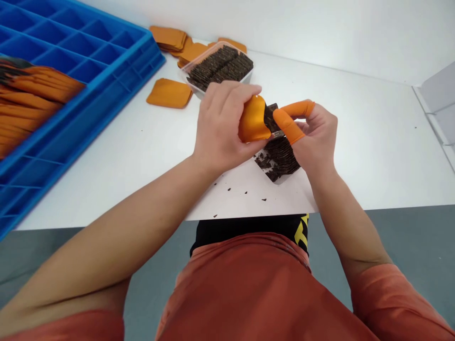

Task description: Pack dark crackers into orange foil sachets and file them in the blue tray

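My left hand (222, 125) is closed around an orange pouch (254, 121), whose mouth bulges apart toward the right. At that mouth is a thin dark brown flake-pressed slab (272, 117), partly inside or just before the pouch; I cannot tell which. My right hand (313, 132), with orange finger cots on thumb and forefinger, pinches the slab. Below both hands sits a clear plastic tub (279, 182) holding a row of similar dark slabs (282, 156) and loose crumbs. The hands hide part of this tub.
Behind my left hand stands another clear tub (253, 71) packed with dark slabs. Flat orange pouches (168, 38) are stacked behind it, and a single pouch (169, 93) lies to its left. A blue divided crate (142, 61) at left holds several orange pouches (31, 104). Crumbs (264, 199) dot the white table (373, 156).
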Demonstrator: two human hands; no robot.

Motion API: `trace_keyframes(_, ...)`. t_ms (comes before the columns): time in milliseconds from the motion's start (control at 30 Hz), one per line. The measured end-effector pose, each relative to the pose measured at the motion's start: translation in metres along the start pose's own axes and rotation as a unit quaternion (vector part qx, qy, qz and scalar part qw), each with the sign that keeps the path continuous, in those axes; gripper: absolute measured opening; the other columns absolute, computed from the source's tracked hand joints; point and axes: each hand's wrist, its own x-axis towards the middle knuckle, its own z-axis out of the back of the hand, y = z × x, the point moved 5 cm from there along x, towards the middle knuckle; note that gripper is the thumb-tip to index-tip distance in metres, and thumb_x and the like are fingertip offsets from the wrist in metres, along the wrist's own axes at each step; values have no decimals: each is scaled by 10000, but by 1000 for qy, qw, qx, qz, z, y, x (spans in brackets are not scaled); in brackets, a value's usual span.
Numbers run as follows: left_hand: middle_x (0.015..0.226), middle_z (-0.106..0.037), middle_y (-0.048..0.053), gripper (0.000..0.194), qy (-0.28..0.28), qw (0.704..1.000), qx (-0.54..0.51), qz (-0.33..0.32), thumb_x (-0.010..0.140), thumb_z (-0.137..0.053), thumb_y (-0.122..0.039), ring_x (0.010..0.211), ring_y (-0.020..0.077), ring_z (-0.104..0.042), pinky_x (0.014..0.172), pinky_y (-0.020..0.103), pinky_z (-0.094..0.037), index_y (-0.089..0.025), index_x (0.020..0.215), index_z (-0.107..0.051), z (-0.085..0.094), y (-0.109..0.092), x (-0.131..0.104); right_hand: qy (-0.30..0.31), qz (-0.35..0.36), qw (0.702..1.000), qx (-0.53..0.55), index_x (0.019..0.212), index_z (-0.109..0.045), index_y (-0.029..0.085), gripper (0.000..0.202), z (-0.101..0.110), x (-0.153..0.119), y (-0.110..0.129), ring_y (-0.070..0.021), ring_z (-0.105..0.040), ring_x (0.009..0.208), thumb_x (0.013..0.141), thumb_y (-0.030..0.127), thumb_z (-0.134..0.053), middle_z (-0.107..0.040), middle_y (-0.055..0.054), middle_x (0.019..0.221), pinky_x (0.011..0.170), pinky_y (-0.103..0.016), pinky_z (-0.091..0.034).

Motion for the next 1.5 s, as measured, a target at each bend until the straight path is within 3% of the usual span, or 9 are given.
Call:
trace_keyframes(267, 1400, -721, 85, 729, 32, 999, 9, -23, 844, -880, -493, 1286, 415, -691, 1075, 675, -541, -398, 1469, -516, -1, -9, 1, -88, 32, 996, -12, 926, -766, 278, 369, 4, -6, 3, -186, -741, 864, 1001, 640, -767, -793, 2, 912, 876, -428, -656)
trace_keyframes(533, 1242, -743, 92, 686, 6, 1000, 1, 10, 809, -911, -561, 1152, 403, -705, 1010, 682, -562, -380, 1389, -592, -2, -12, 2, 8, 55, 998, 6, 750, -778, 291, 427, -8, -7, 30, -186, -694, 750, 948, 666, -826, -752, -9, 797, 726, -417, -602)
trace_keyframes(700, 1192, -731, 99, 652, -23, 999, -31, 27, 856, -898, -603, 1121, 381, -682, 1007, 651, -543, -356, 1383, -603, 2, 2, 1, 37, 125, 986, -101, 971, -864, 325, 422, -7, -9, 33, -258, -731, 1013, 1041, 692, -667, -802, -53, 1050, 994, -543, -578)
trace_keyframes(800, 1068, -724, 73, 665, -46, 998, -34, -7, 863, -880, -647, 1024, 350, -662, 942, 592, -515, -351, 1382, -588, 4, 5, 0, 45, 170, 967, -185, 1095, -860, 348, 356, -13, -14, 31, -381, -674, 1300, 991, 663, -732, -792, -88, 1324, 1179, -712, -435)
trace_keyframes(900, 1030, -711, 62, 748, -42, 998, -40, -6, 819, -883, -749, 1011, 343, -646, 936, 569, -483, -345, 1371, -580, 2, 10, -1, 54, 188, 958, -210, 1167, -851, 334, 375, -17, -17, 29, -457, -611, 1407, 939, 625, -789, -758, -116, 1436, 1208, -795, -373)
trace_keyframes(1067, 1093, -657, 91, 779, -54, 995, -85, -1, 784, -841, -876, 1030, 333, -611, 952, 580, -475, -310, 1259, -594, -1, 19, -2, 28, 199, 958, -202, 1136, -850, 352, 247, -9, -15, 39, -382, -631, 1417, 1019, 533, -729, -778, -83, 1370, 1280, -690, -420)
trace_keyframes(1233, 1140, -586, 96, 776, -138, 985, -92, 42, 794, -792, -929, 1156, 343, -620, 1047, 622, -527, -298, 1087, -446, 0, 30, -3, -16, 187, 965, -184, 1117, -828, 344, 225, 3, -11, 48, -317, -714, 1279, 1045, 502, -686, -777, -65, 1247, 1218, -589, -525)
trace_keyframes(1400, 1127, -569, 75, 902, -175, 979, -100, -6, 708, -775, -1017, 1092, 315, -637, 1016, 619, -552, -311, 1122, -396, -2, 24, 1, 32, 186, 968, -165, 1146, -817, 345, 407, -6, -9, 34, -377, -677, 1328, 896, 666, -849, -766, -83, 1304, 1271, -667, -456)
trace_keyframes(1500, 1129, -571, 65, 1003, -188, 971, -132, -59, 613, -738, -1095, 1081, 308, -650, 979, 603, -578, -310, 1156, -427, 1, 18, 1, 47, 241, 953, -176, 1117, -827, 319, 365, -12, -13, 32, -388, -685, 1303, 946, 641, -807, -794, -92, 1278, 1199, -699, -462)
